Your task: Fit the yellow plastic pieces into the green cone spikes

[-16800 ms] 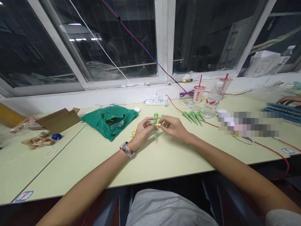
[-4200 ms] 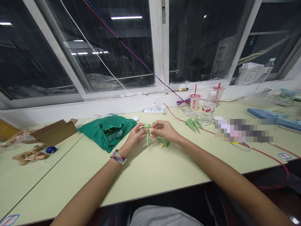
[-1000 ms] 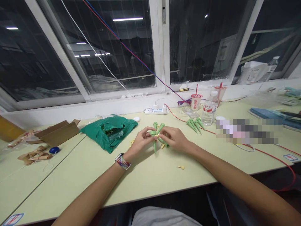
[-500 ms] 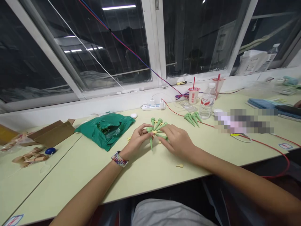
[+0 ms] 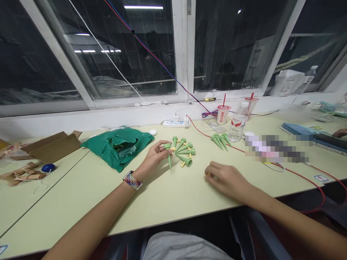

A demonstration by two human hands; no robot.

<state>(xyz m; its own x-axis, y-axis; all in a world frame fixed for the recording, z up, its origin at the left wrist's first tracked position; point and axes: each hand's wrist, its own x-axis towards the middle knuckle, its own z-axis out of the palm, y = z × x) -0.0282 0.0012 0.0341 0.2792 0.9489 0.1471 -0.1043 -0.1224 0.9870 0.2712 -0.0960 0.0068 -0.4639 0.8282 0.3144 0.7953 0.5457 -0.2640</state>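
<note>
Head: left hand (image 5: 153,157) pinched a green spike (image 5: 167,146); right hand (image 5: 226,180) curled over a yellow piece (image 5: 207,175), hold unclear; fumbling risked flicking it off the desk's (image 5: 162,207) front edge.

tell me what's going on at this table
A person's left hand holds a green spike point-down, with a yellow piece at its side. The right hand is at another yellow piece, mostly hidden, so I can't tell whether it is gripped. Near the left hand, five green spikes with yellow pieces lie fanned out on the table. More spikes lie beside the bottle.
</note>
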